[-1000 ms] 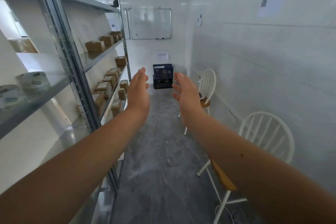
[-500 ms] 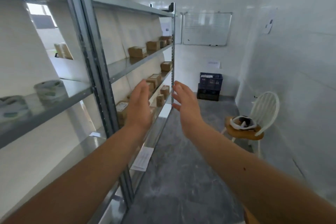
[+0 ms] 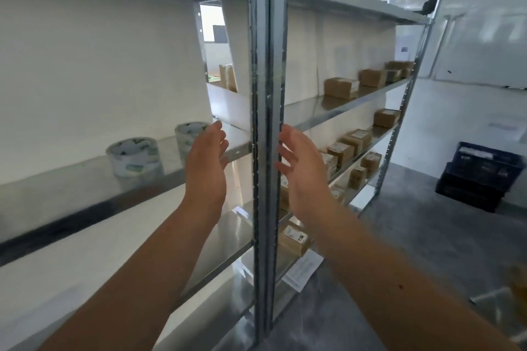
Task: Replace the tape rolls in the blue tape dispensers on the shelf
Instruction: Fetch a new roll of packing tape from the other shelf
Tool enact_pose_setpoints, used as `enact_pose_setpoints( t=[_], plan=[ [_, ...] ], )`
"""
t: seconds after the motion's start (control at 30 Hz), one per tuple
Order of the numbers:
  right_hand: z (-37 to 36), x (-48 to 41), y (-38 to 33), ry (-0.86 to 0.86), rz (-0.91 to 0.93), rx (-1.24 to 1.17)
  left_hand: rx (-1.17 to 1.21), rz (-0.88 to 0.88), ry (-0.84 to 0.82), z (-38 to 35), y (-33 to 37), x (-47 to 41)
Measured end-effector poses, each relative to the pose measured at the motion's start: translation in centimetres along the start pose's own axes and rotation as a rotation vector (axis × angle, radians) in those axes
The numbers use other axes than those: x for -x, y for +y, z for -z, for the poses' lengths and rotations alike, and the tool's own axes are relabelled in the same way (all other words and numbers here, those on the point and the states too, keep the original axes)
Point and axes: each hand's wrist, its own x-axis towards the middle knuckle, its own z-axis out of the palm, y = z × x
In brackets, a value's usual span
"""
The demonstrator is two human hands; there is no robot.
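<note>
Task barely starting: left hand (image 3: 206, 171) and right hand (image 3: 302, 168) hovering released, holding nothing; tape rolls (image 3: 134, 159) sitting untouched on shelf (image 3: 71, 194); no dispensers showing.

left hand (image 3: 206, 168) raised, right hand (image 3: 302, 171) raised, empty

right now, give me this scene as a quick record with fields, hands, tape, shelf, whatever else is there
left hand: open, holds nothing, raised left of the upright post
right hand: open, holds nothing, raised right of the post
tape rolls: two, lying flat on the shelf; the farther one is partly hidden behind the left fingers
cardboard boxes: in rows on the shelves further right
blue crate: on the floor by the far wall
</note>
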Motion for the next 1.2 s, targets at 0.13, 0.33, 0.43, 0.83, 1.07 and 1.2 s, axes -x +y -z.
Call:
enact_pose_setpoints(
  t=[0.13, 0.33, 0.43, 0.83, 1.07, 1.2],
  plan=[
    [-3.8, -4.0, 1.5, -0.094, -0.02, -0.08, -0.012, -0.052, 0.107, 2.4, 0.2, -3.1],
    [-10.4, -6.8, 3.6, -0.339, -0.088, -0.043, -0.062, -0.093, 0.321, 6.2, 1.2, -6.3],
    [-12.9, -7.9, 4.8, -0.444, -0.127, -0.055, -0.118, -0.106, 0.454, 7.7, 1.2, -7.0],
    [-17.7, -13.5, 5.6, -0.788, -0.143, -0.15, -0.51, -0.286, 0.612, 8.7, 2.7, -9.9],
    [-17.6, -14.1, 6.1, -0.744, -0.154, -0.145, -1.532, -0.198, 0.287, 9.0, 3.6, -13.1],
    [-17.2, -14.2, 6.4, -0.744, -0.197, -0.154, -1.835, -0.174, 0.265, 9.1, 4.2, -15.0]
  ],
)
